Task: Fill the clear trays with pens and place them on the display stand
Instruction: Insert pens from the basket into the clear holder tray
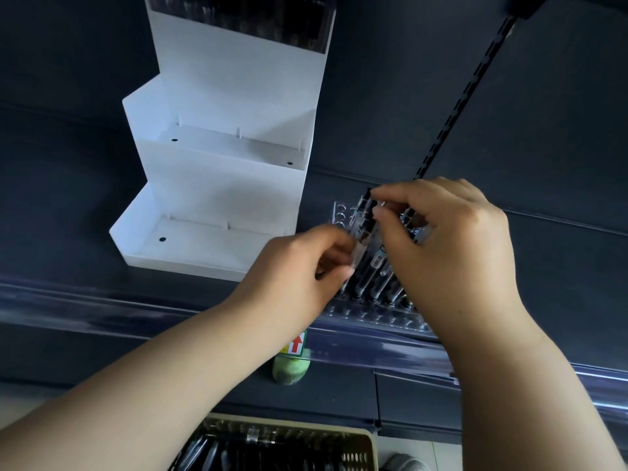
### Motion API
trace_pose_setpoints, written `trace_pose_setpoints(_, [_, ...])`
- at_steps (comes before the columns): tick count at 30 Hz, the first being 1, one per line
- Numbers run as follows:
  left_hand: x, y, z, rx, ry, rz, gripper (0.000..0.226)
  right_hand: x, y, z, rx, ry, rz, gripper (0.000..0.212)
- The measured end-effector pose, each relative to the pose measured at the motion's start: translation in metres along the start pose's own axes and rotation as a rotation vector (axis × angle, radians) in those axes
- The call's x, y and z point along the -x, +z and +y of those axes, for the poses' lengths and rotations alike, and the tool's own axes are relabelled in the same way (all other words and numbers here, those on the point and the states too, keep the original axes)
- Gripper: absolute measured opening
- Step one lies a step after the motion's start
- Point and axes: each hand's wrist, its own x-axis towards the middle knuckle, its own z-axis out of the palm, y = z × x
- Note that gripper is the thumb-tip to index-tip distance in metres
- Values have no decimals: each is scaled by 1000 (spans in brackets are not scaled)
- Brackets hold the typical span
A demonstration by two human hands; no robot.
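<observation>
**Shelf** (68, 229): dark, with a dark back panel; a clear strip (102, 300) runs along its front edge. A slotted rail (465, 93) runs up the back panel at the right.

**Display stand** (217, 185): white, stepped, three tiers, standing on the shelf left of centre. The lower and middle tiers hold nothing. The top tier carries a filled tray (244, 18) of dark pens, partly cut off by the frame edge.

**Clear tray** (373, 317): on the shelf just right of the stand, near the front edge. Its front row of holes is bare. Behind that row are the standing pens (365, 280), clear-barrelled with dark ends, leaning back. More open holes show at the back left corner.

**Pen** (367, 212): clear barrel, black top, held over the tray among the standing ones.

**Right hand** (452, 246): above the tray; thumb and forefinger, fingers narrow, pinch the pen's upper end.

**Left hand** (299, 266): at the tray's left side; fingers curled close, thumb and fingertips pinching the same pen lower on its barrel.

**Basket** (360, 447): beige, perforated, at the lower frame edge, holding loose pens (238, 453).

**Green object** (290, 372): rounded, below the shelf edge, with a red-arrow sticker (296, 343) just above it.
</observation>
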Motion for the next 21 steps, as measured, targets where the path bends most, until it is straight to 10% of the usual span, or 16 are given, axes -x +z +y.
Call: trace_pose_setpoints(21, [37, -25, 3, -543, 229, -35, 22, 39, -21, -21, -9, -103, 6, 19])
